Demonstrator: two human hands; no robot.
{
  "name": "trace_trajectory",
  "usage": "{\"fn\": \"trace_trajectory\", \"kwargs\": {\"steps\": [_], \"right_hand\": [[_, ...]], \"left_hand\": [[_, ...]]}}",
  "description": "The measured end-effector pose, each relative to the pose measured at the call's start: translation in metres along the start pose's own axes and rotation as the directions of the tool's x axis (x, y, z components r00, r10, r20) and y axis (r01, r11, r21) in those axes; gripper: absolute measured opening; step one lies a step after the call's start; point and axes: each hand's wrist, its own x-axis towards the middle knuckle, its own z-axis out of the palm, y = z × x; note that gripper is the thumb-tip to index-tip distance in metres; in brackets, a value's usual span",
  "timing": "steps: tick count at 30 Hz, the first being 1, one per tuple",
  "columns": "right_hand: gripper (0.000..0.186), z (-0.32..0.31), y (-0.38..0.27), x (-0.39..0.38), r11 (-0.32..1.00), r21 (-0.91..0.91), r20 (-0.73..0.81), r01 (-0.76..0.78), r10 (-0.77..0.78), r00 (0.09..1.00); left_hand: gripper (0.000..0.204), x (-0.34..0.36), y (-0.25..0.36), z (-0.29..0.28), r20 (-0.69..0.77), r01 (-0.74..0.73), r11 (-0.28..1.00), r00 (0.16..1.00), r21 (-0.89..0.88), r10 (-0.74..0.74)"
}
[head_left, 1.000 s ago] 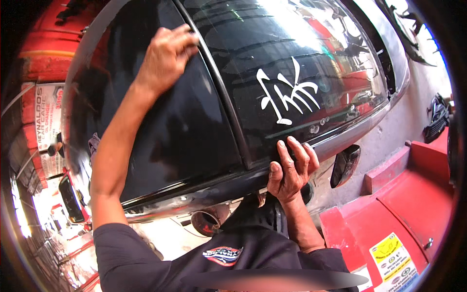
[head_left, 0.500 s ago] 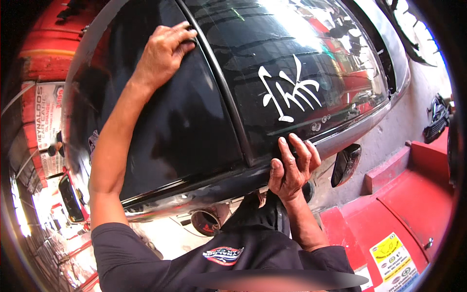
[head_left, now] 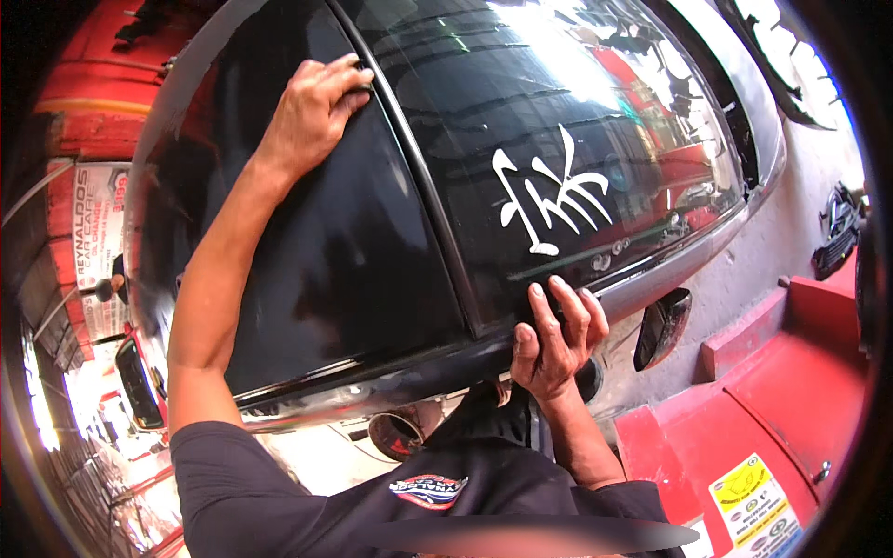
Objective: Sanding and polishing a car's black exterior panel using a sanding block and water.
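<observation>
A glossy black car panel (head_left: 326, 242) stretches before me, bordered by a raised black trim strip (head_left: 402, 130). Beyond that strip is a dark glass pane (head_left: 446, 167) bearing a white brush-stroke decal (head_left: 555, 195). High on the panel, my left hand (head_left: 312, 112) is pinched closed right beside the strip. Something small and dark shows at its fingertips, but what it is cannot be made out. My right hand (head_left: 556, 344) lies with fingers spread on the car's near edge, by the lower border of the glass, holding nothing.
A black side mirror (head_left: 662, 327) juts out at the right. Red ramp-like metalwork (head_left: 791, 372) with a yellow and white sticker (head_left: 755, 498) fills the lower right. Below the car edge lies a round pipe-like opening (head_left: 398, 432). A banner (head_left: 100, 242) hangs at the left.
The view has shifted a little, so the car sits slightly lower in it. Both hands keep nearly the same places on the car, the left still beside the trim strip.
</observation>
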Motion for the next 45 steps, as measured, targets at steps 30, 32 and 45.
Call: {"fn": "trace_trajectory", "kwargs": {"steps": [30, 32, 45], "right_hand": [[0.040, -0.002, -0.001, -0.004, 1.000, 0.020, 0.052, 0.003, -0.004, 0.999], [0.040, -0.002, -0.001, -0.005, 1.000, 0.021, 0.041, 0.002, -0.003, 0.999], [0.041, -0.004, -0.005, -0.002, 0.997, 0.073, 0.033, 0.028, -0.030, 0.999]], "left_hand": [[0.035, 0.098, -0.238, 0.020, -0.024, 0.371, 0.883, 0.924, 0.286, -0.381], [0.033, 0.069, -0.156, 0.009, 0.017, 0.233, 0.955, 0.970, 0.185, -0.241], [0.032, 0.054, -0.209, -0.008, -0.133, 0.350, 0.884, 0.937, 0.311, -0.324]]}}
